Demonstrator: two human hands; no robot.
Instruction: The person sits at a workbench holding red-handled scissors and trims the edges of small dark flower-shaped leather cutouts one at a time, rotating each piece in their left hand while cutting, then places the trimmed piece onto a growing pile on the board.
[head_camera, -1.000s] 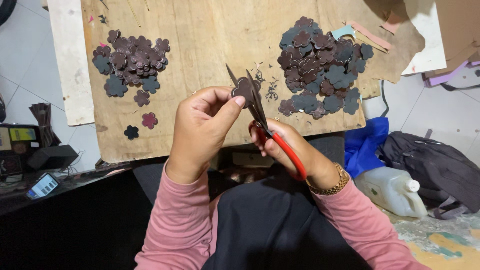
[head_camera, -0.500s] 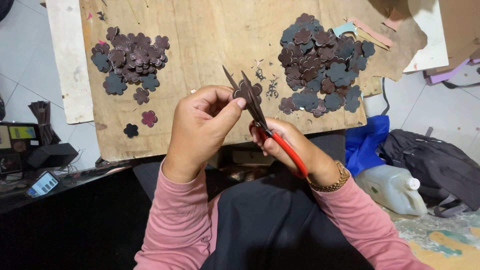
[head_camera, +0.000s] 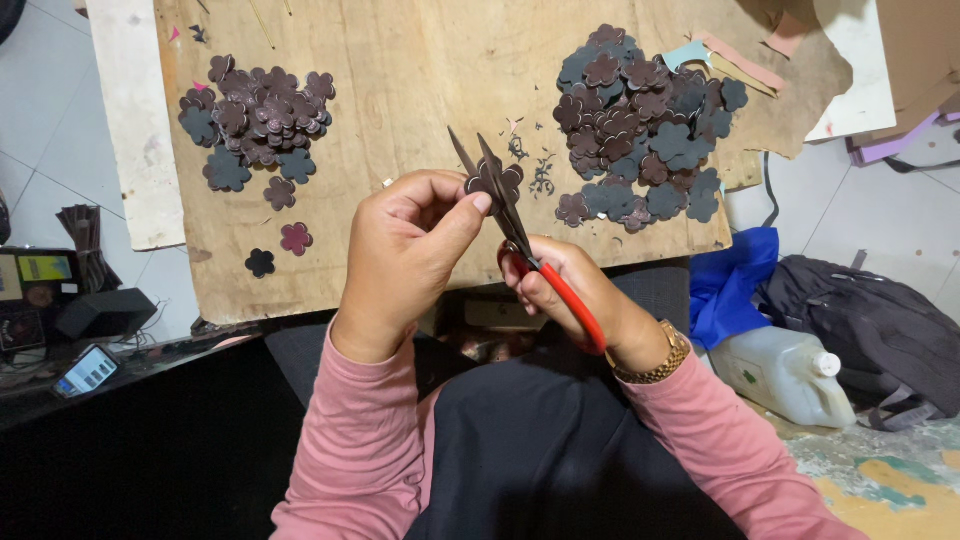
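Left hand (head_camera: 405, 255) pinches dark brown flower-shaped leather piece (head_camera: 497, 182) over worn wooden board (head_camera: 420, 70). Right hand (head_camera: 560, 290) grips red-handled scissors (head_camera: 520, 235), blades parted at the piece's edge.

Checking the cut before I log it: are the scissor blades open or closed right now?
Open. The scissors in the right hand show two separate blade tips spread in a narrow V, with the dark flower piece, pinched by the left hand, between them.

A blue cloth (head_camera: 735, 288), a white plastic jug (head_camera: 785, 372) and a dark backpack (head_camera: 870, 325) lie together.
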